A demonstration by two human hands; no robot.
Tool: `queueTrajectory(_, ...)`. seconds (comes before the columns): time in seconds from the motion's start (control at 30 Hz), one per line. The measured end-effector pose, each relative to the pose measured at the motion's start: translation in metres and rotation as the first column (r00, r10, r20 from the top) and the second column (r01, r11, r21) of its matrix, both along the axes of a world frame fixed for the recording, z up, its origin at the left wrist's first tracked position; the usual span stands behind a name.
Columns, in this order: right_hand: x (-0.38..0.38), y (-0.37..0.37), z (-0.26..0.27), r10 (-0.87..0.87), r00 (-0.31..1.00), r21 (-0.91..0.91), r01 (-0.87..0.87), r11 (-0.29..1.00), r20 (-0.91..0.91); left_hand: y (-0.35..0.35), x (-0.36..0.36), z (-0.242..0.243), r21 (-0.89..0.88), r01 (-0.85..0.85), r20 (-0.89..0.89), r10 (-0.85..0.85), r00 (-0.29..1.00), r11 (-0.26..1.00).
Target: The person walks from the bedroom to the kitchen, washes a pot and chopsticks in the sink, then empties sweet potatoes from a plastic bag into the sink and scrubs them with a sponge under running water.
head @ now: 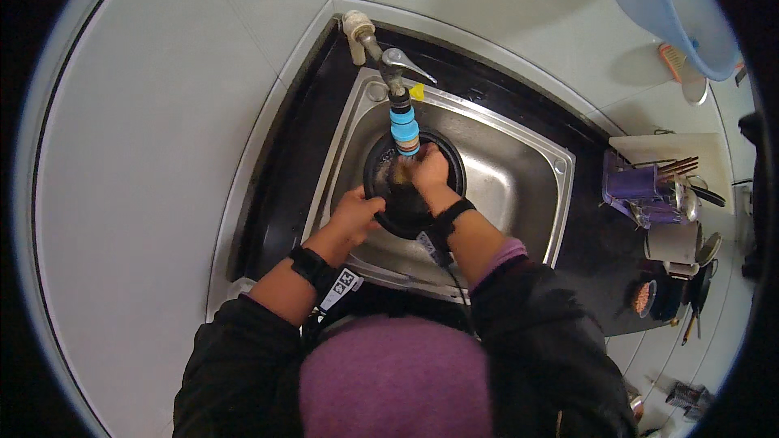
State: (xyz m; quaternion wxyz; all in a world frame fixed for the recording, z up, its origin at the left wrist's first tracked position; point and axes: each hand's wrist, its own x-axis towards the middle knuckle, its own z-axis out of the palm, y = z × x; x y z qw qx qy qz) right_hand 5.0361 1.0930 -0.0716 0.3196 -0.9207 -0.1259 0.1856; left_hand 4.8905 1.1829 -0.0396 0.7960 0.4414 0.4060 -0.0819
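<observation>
A round black pot or pan point(401, 213) sits in the stainless steel sink point(496, 194), under the faucet. My left hand point(356, 216) grips its near left rim, thumb on the inner side. My right hand point(431, 169) reaches inside at the far right, fingers bent just below the spout. A blurred yellowish-brown patch point(401, 171) shows by its fingertips; whether that is a scrubber or wet residue I cannot tell. The faucet's blue nozzle point(405, 128) hangs over the pot and partly hides the right fingers. Its metal lever point(406, 64) points to the right.
Dark countertop point(584, 243) surrounds the sink, with tiled walls behind and left. At right stand a purple utensil rack point(633, 185) with chopsticks, a white cutting board point(675, 147), and a small bowl of pinkish food point(644, 298). A light-blue basin point(660, 6) hangs at upper right.
</observation>
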Motion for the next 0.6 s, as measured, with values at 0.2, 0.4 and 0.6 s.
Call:
queueTrajectory(0.2, -0.021, 0.013, -0.037, 0.504, 0.785, 0.749, -0.078, 0.658, -0.361, 0.005, 0.006, -0.001, 0.073, -0.039, -0.004, 0.040, 0.999, 0.997)
queueTrajectory(0.4, -0.008, -0.026, -0.015, 0.846, 0.511, 0.137, -0.837, 0.530, -0.155, 0.004, 0.001, -0.001, 0.040, -0.109, 0.102, 0.105, 0.989, 0.993)
queueTrajectory(0.6, 0.002, -0.040, 0.029, 0.794, 0.599, -0.216, -0.765, 0.606, 0.107, 0.002, 0.001, -0.003, 0.022, -0.048, 0.079, 0.046, 0.996, 0.999)
